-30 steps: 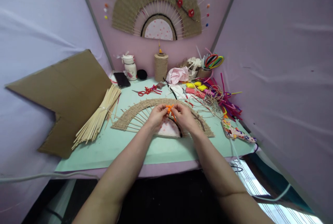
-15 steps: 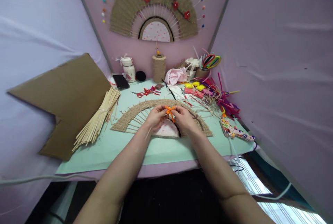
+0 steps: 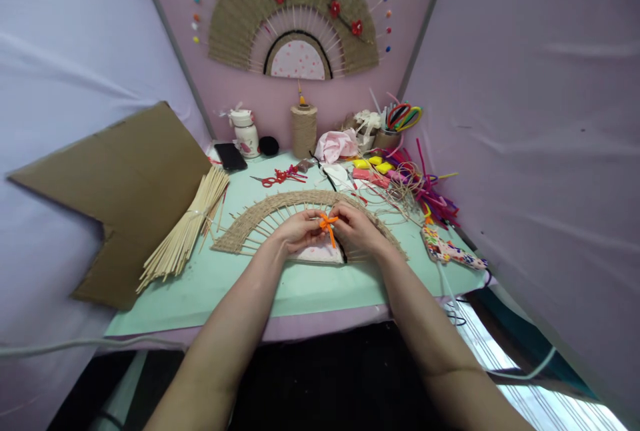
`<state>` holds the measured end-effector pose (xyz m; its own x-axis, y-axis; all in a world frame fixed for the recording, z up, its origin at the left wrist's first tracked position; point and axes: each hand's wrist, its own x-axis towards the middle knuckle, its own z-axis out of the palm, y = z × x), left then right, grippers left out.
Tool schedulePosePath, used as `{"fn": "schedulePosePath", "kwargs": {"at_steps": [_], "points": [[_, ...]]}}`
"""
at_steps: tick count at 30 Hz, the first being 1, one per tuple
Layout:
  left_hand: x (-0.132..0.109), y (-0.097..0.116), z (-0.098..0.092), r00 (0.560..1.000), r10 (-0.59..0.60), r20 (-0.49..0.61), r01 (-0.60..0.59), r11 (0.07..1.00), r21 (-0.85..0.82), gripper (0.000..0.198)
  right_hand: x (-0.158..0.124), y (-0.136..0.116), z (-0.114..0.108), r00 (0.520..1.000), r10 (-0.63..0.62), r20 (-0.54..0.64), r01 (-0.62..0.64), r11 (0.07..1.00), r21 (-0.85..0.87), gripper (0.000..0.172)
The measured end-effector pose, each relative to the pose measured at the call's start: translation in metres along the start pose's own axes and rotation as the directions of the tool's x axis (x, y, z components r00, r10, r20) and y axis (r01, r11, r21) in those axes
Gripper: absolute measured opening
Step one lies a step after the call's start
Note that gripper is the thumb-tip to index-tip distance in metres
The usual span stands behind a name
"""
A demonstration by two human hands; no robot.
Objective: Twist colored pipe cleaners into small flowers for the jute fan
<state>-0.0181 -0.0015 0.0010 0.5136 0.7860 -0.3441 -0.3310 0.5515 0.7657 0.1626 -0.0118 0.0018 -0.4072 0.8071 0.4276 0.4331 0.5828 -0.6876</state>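
Observation:
Between my two hands is an orange pipe cleaner (image 3: 329,225) bent into small loops, with a loose end hanging down. My left hand (image 3: 303,229) pinches it from the left side. From the right, my right hand (image 3: 354,225) grips it with curled fingertips. Both hands are just above a twine-woven fan (image 3: 280,203), which lies flat on the table with thin sticks as ribs. A pink dotted half-circle (image 3: 320,252) forms its base, partly covered by my hands.
A bundle of sticks (image 3: 187,224) and folded cardboard (image 3: 125,197) are at left. Red scissors (image 3: 269,181) lie behind the fan. Pipe cleaners (image 3: 435,194) and a floral-patterned glue gun (image 3: 450,251) with a cord are at right. A twine spool (image 3: 304,131) stands at the back, below a finished-looking fan (image 3: 235,24).
Both hands have come slightly lower with the orange pipe cleaner. Its loops have turned, and the fingers of my right hand are more curled around its right side.

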Motion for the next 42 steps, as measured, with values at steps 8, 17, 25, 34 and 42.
{"fn": "schedulePosePath", "kwargs": {"at_steps": [8, 17, 25, 34, 42], "points": [[0.000, 0.002, -0.003, 1.000, -0.006, 0.026, 0.007, 0.999, -0.050, 0.010, 0.005, 0.004, -0.003, 0.997, 0.071, 0.011, -0.072, 0.981, 0.182, 0.014], [0.007, 0.005, -0.001, 0.989, 0.094, -0.115, -0.120, 0.963, -0.242, 0.007, 0.000, -0.005, 0.008, 0.951, -0.076, -0.299, 0.022, 0.983, -0.180, 0.033], [0.010, 0.000, -0.008, 0.986, 0.165, -0.029, -0.167, 0.962, -0.215, 0.004, 0.003, -0.018, 0.013, 0.958, -0.228, -0.171, 0.130, 0.883, -0.451, 0.024], [0.011, -0.001, -0.002, 0.972, 0.222, -0.075, -0.234, 0.948, -0.216, 0.010, 0.003, -0.020, 0.020, 0.956, -0.135, -0.262, 0.009, 0.902, -0.431, 0.023], [0.009, -0.003, 0.005, 0.937, 0.322, -0.140, -0.336, 0.937, -0.093, 0.017, 0.011, -0.019, 0.029, 0.854, 0.512, -0.091, -0.350, 0.695, 0.628, 0.021]]}}
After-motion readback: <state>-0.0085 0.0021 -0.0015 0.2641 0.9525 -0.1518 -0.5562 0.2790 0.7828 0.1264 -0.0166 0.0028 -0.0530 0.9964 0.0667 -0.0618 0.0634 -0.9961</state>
